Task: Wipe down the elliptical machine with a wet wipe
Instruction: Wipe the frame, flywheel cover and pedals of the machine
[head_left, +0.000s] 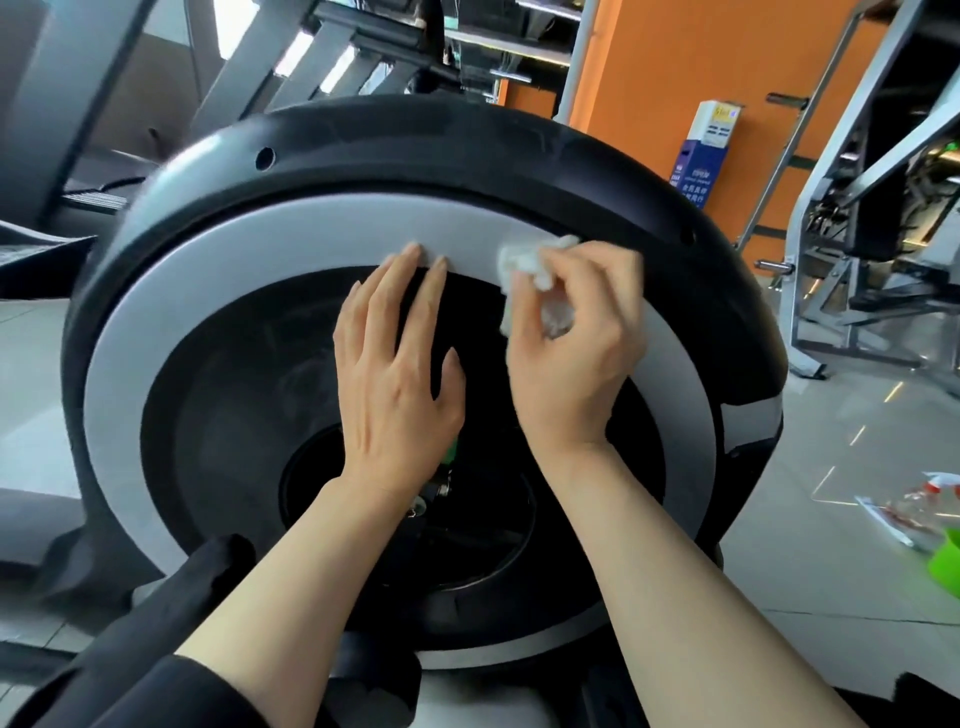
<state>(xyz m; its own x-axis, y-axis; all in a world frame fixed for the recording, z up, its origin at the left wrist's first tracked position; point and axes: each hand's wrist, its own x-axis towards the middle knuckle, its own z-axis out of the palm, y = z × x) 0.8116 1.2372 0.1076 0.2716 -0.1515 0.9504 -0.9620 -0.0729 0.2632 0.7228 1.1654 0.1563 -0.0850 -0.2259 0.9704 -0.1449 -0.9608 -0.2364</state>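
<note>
The right hand (566, 353) held a crumpled white wipe (530, 265) with curled fingers and pressed it on the grey ring (311, 244) of the elliptical's flywheel cover (415, 140), near the top of the ring. The left hand (395, 374) lay flat and wide beside it, with straight fingers; the fingertips (410, 252) touched the same ring. A green object (946, 558) and a clear wrapper (904, 512) lay on the floor (810, 561) at the right.
</note>
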